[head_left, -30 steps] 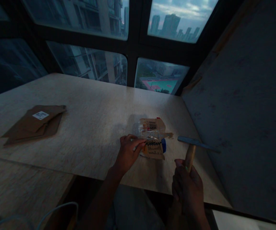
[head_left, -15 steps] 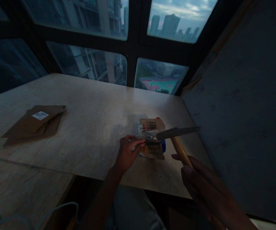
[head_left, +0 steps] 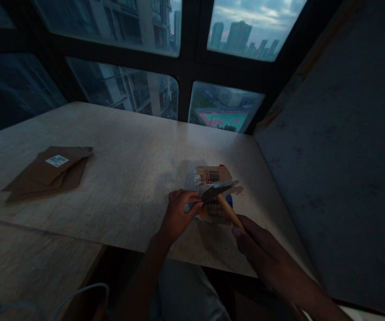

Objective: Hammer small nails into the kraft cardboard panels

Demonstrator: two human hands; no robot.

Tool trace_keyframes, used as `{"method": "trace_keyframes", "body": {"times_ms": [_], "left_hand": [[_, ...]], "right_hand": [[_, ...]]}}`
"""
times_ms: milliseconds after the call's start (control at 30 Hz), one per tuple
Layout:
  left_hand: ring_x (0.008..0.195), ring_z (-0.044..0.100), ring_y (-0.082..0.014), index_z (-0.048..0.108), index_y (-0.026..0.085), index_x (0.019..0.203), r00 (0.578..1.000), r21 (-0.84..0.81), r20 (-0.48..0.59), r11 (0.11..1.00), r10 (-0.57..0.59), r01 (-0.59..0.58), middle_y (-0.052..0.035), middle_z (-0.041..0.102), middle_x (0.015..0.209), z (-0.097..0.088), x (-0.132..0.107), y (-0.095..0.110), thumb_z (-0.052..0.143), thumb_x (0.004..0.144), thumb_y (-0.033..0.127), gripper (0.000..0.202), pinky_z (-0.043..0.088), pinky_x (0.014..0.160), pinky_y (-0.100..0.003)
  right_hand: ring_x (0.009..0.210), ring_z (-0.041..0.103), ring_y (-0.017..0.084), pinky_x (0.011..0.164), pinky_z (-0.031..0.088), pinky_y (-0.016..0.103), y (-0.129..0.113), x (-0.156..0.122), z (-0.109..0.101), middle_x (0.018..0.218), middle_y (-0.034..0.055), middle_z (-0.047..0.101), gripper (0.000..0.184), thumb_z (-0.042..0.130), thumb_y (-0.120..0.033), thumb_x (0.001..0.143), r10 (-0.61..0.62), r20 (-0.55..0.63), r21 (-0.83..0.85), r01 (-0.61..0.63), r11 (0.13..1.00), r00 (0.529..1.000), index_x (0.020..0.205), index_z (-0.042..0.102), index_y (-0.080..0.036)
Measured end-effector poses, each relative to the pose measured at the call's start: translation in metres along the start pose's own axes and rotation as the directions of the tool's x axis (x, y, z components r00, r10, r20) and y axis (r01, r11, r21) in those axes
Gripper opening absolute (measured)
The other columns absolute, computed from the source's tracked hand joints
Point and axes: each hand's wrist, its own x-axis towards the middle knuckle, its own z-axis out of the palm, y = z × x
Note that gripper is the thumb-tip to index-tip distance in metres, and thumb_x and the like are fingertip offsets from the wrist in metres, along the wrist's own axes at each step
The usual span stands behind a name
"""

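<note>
- Toward the right edge of the worktop [head_left: 128, 147], the packet [head_left: 212, 174] is lying flat, and the hammer [head_left: 219, 191] is hanging just above it.
- The left hand [head_left: 179, 211] is resting on the worktop, its fingers pinching a small pale piece [head_left: 190, 206] at the packet's left edge. The light is too dim to identify the piece.
- The right hand [head_left: 262, 252] is gripping the low end of the hammer's handle, fingers closed around it.
- The hammer is looking rigid and head-heavy: a flat metal head on a smooth, round wooden handle. Gripping low is probably giving reach, while gripping nearer the head would give control.
- The packet is looking light and crinkly, with slippery clear film over printed card. Pinning it at an edge seems safest.
- Well apart to the left, flat brown paper envelopes [head_left: 50, 171] with a white label [head_left: 57, 160] are lying on the pale, grainy worktop.
</note>
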Motion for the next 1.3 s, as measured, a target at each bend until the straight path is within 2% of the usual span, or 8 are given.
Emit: {"method": "trace_keyframes", "body": {"times_ms": [133, 267, 500, 633, 833, 933, 1100, 1300], "left_hand": [[0.096, 0.069, -0.0235, 0.068, 0.023, 0.099, 0.998, 0.000, -0.002, 0.998, 0.057, -0.057, -0.0040, 0.075, 0.094, 0.001, -0.001, -0.005, 0.074, 0.081, 0.023, 0.019, 0.048, 0.091, -0.042], [0.094, 0.071, -0.0227, 0.067, 0.022, 0.099, 0.998, -0.036, 0.000, 0.997, 0.064, -0.064, -0.0039, 0.073, 0.092, 0.002, -0.002, -0.007, 0.074, 0.082, 0.022, 0.019, 0.053, 0.090, -0.041], [0.081, 0.074, -0.0152, 0.065, 0.020, 0.097, 0.999, -0.222, 0.050, 0.975, 0.017, -0.005, -0.0039, 0.069, 0.096, 0.001, -0.001, -0.004, 0.069, 0.084, 0.017, 0.014, 0.059, 0.074, -0.026], [0.082, 0.072, -0.0150, 0.067, 0.020, 0.095, 0.996, -0.189, 0.027, 0.979, 0.079, -0.073, -0.0034, 0.070, 0.092, 0.000, 0.002, -0.006, 0.069, 0.084, 0.016, 0.012, 0.059, 0.078, -0.029], [0.081, 0.071, -0.0161, 0.069, 0.021, 0.096, 0.993, -0.161, 0.017, 0.981, 0.117, -0.113, -0.0043, 0.072, 0.091, -0.001, 0.004, -0.008, 0.070, 0.084, 0.020, 0.012, 0.058, 0.078, -0.031], [0.085, 0.070, -0.0178, 0.069, 0.021, 0.097, 0.991, -0.144, 0.034, 0.982, 0.129, -0.123, -0.0043, 0.073, 0.090, -0.002, 0.005, -0.008, 0.071, 0.083, 0.021, 0.014, 0.057, 0.080, -0.032], [0.085, 0.070, -0.0175, 0.070, 0.022, 0.101, 0.990, -0.155, 0.050, 0.980, 0.131, -0.122, -0.0042, 0.073, 0.091, -0.003, 0.007, -0.007, 0.069, 0.084, 0.019, 0.017, 0.056, 0.081, -0.033], [0.088, 0.070, -0.0186, 0.069, 0.022, 0.106, 0.989, -0.128, 0.074, 0.985, 0.125, -0.115, -0.0045, 0.074, 0.090, -0.005, 0.008, -0.006, 0.071, 0.084, 0.021, 0.023, 0.056, 0.083, -0.035]], "right_hand": [[0.071, 0.060, 0.018, 0.064, 0.045, 0.028, -0.003, -0.004, 0.001, 0.077, 0.0015, 0.064, 0.047, 0.039, -0.058, 0.098, 0.035, 0.059, -0.044, -0.032, 0.999, 0.998, 0.122, 0.059, -0.022], [0.078, 0.060, 0.021, 0.068, 0.044, 0.031, -0.001, 0.001, 0.002, 0.084, 0.0037, 0.065, 0.051, 0.036, -0.060, 0.097, 0.036, 0.133, -0.129, -0.019, 0.991, 0.990, 0.122, 0.058, -0.021], [0.065, 0.055, 0.016, 0.057, 0.040, 0.026, -0.014, -0.005, -0.008, 0.071, -0.0007, 0.058, 0.050, 0.038, -0.060, 0.098, 0.041, 0.055, 0.008, -0.041, 0.999, 0.998, 0.125, 0.055, -0.022], [0.069, 0.057, 0.018, 0.062, 0.042, 0.027, -0.015, -0.004, -0.009, 0.071, -0.0004, 0.059, 0.048, 0.040, -0.059, 0.097, 0.024, 0.057, 0.003, -0.024, 1.000, 0.998, 0.124, 0.057, -0.023], [0.070, 0.057, 0.019, 0.063, 0.040, 0.028, 0.003, 0.004, 0.001, 0.074, 0.0002, 0.060, 0.049, 0.036, -0.059, 0.098, 0.031, 0.141, -0.073, -0.021, 0.997, 0.989, 0.120, 0.059, -0.022], [0.068, 0.056, 0.017, 0.061, 0.040, 0.027, 0.004, 0.004, 0.002, 0.073, -0.0006, 0.058, 0.047, 0.038, -0.059, 0.098, 0.027, 0.101, -0.020, -0.025, 1.000, 0.995, 0.119, 0.058, -0.022], [0.054, 0.045, 0.012, 0.048, 0.034, 0.023, -0.007, 0.003, -0.002, 0.063, -0.0049, 0.047, 0.047, 0.040, -0.059, 0.097, 0.014, 0.053, 0.075, -0.017, 0.997, 0.999, 0.117, 0.057, -0.020], [0.040, 0.029, 0.008, 0.037, 0.025, 0.020, -0.005, 0.002, 0.000, 0.056, -0.0086, 0.039, 0.052, 0.043, -0.062, 0.095, 0.089, 0.058, 0.171, -0.098, 0.980, 0.994, 0.123, 0.056, -0.019]]}}
